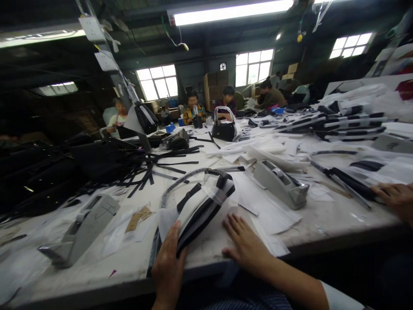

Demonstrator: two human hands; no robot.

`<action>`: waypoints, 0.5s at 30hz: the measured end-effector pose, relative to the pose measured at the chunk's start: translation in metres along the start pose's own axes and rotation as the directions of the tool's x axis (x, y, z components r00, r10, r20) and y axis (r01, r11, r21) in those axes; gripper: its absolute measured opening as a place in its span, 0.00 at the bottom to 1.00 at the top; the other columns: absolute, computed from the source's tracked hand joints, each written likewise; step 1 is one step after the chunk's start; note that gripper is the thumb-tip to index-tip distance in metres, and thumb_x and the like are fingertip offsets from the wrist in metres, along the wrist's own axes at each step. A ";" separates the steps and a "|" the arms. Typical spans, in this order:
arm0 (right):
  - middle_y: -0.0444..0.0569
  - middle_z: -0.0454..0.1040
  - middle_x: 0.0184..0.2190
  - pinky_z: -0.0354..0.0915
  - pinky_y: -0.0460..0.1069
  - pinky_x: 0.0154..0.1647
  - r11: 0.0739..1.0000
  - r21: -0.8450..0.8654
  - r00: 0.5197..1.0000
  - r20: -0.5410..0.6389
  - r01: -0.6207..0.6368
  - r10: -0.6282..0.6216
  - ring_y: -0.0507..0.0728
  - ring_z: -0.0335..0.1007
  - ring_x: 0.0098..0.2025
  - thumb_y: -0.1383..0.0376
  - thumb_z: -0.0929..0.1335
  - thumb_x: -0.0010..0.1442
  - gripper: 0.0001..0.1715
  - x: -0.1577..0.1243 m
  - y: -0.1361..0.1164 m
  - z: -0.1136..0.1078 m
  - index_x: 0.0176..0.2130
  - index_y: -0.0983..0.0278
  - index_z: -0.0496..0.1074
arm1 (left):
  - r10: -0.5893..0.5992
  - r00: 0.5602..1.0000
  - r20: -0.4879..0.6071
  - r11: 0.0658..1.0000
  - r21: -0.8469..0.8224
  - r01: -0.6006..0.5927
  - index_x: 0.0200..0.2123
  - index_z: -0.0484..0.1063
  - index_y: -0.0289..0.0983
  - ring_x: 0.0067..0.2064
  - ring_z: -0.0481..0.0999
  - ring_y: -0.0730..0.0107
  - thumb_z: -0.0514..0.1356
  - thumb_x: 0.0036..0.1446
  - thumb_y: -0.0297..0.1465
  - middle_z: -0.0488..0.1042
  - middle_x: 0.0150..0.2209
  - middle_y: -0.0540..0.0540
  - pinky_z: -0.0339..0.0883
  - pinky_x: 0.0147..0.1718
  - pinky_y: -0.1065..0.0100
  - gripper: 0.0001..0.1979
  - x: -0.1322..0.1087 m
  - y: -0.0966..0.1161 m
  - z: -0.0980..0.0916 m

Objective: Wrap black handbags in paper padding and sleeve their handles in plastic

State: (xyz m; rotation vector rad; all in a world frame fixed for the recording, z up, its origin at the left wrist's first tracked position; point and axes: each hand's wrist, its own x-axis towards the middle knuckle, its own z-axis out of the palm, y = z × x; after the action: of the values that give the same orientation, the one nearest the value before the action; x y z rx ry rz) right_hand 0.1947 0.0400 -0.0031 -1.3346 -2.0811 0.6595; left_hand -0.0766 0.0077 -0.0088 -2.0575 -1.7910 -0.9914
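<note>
A black-and-white handbag [208, 204] lies tilted on the worktable in front of me, with white wrapping against its side. Its long strap or handle, wrapped in clear film, arches up behind it. My left hand [169, 262] grips the near left end of the bag, fingers along its side and thumb below. To the right of the bag, my right hand [247, 243] is open with fingers spread, palm down on thin white sheeting at the table edge. White paper sheets [269, 211] lie just beyond it.
Grey tape dispensers stand left [80, 230] and right [279, 185]. Black straps [150, 165] lie beyond the bag. Another person's hand [395, 196] touches a dark item at right. A finished-looking black handbag [224, 130] stands farther back, where several people sit. Black bags [38, 172] are heaped left.
</note>
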 end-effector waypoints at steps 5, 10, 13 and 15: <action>0.54 0.54 0.69 0.42 0.64 0.71 0.893 0.139 0.860 0.241 0.427 -0.449 0.69 0.48 0.70 0.49 0.74 0.54 0.47 0.018 -0.026 0.004 0.67 0.56 0.60 | -0.041 0.999 -0.012 0.998 -0.040 0.041 0.70 0.47 0.47 0.58 0.73 0.56 0.56 0.64 0.29 0.68 0.62 0.46 0.71 0.52 0.58 0.34 0.000 0.000 0.003; 0.48 0.72 0.59 0.50 0.59 0.68 0.813 0.163 0.777 0.240 0.558 -0.582 0.63 0.62 0.64 0.55 0.72 0.59 0.28 0.068 -0.035 0.004 0.58 0.52 0.72 | -0.023 1.000 -0.002 0.999 -0.036 0.023 0.69 0.49 0.46 0.59 0.73 0.57 0.57 0.63 0.27 0.68 0.63 0.46 0.70 0.54 0.57 0.34 0.003 0.006 0.002; 0.51 0.78 0.51 0.60 0.59 0.63 0.822 0.124 0.797 0.203 0.555 -0.569 0.64 0.71 0.56 0.58 0.70 0.62 0.19 0.079 -0.033 0.010 0.52 0.56 0.77 | 0.016 1.000 0.000 1.000 -0.014 -0.016 0.69 0.50 0.45 0.60 0.72 0.57 0.57 0.62 0.24 0.68 0.63 0.46 0.70 0.55 0.58 0.35 0.004 0.008 0.002; 0.53 0.80 0.47 0.65 0.59 0.59 0.805 0.096 0.793 0.137 0.586 -0.594 0.63 0.75 0.51 0.60 0.70 0.62 0.15 0.073 -0.034 0.011 0.48 0.58 0.79 | 0.035 0.999 -0.004 0.999 -0.005 -0.035 0.69 0.50 0.44 0.60 0.71 0.58 0.56 0.61 0.22 0.67 0.63 0.45 0.70 0.55 0.58 0.36 0.006 0.009 0.002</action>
State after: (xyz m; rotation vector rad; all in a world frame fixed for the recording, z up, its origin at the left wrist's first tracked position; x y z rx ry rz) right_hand 0.1415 0.0934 0.0265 -0.5399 -2.4181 0.5399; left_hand -0.0677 0.0117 -0.0047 -2.0805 -1.7463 -0.9910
